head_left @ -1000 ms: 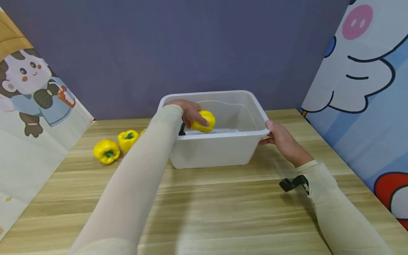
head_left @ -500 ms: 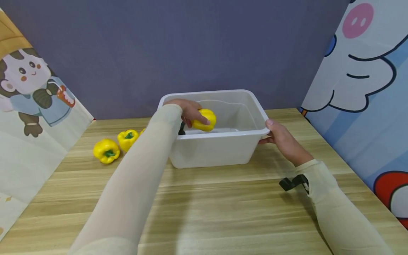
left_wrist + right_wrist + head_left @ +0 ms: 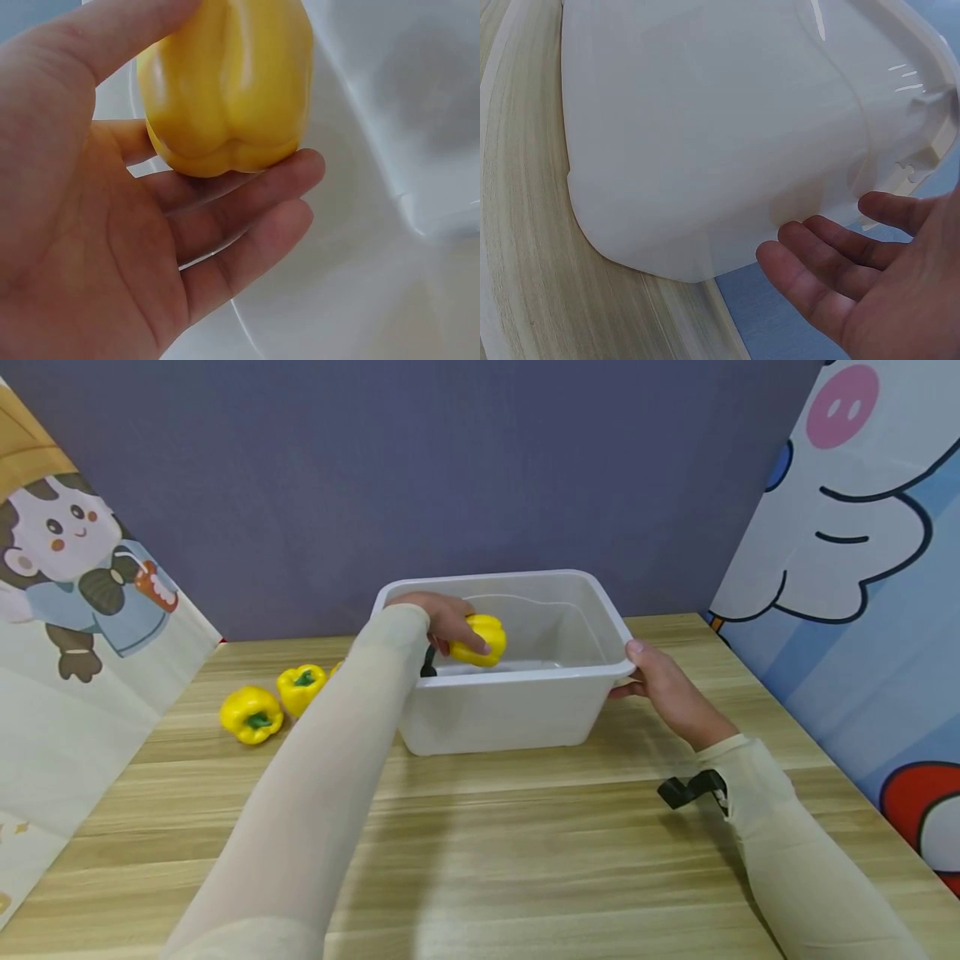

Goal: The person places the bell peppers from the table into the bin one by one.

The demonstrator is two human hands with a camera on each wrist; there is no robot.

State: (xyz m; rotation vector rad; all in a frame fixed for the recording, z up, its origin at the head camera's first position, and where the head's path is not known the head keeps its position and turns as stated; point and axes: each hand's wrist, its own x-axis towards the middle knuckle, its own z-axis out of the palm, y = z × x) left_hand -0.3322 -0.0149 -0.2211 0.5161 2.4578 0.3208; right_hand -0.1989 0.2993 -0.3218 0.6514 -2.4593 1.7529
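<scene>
A yellow bell pepper is in my left hand, inside the white plastic bin. Thumb and fingers grip the pepper from its left side. In the left wrist view the pepper's lobed end shows above the lower, half-bent fingers of the left hand. My right hand holds the bin's right end, thumb on the rim and fingers below it. The right wrist view shows the fingers of that hand against the bin's outer wall.
Left of the bin, two yellow bell peppers, one nearer and one farther, lie on the wooden table; a third is mostly behind my left sleeve. A dark panel rises behind. A black clip sticks out at my right cuff.
</scene>
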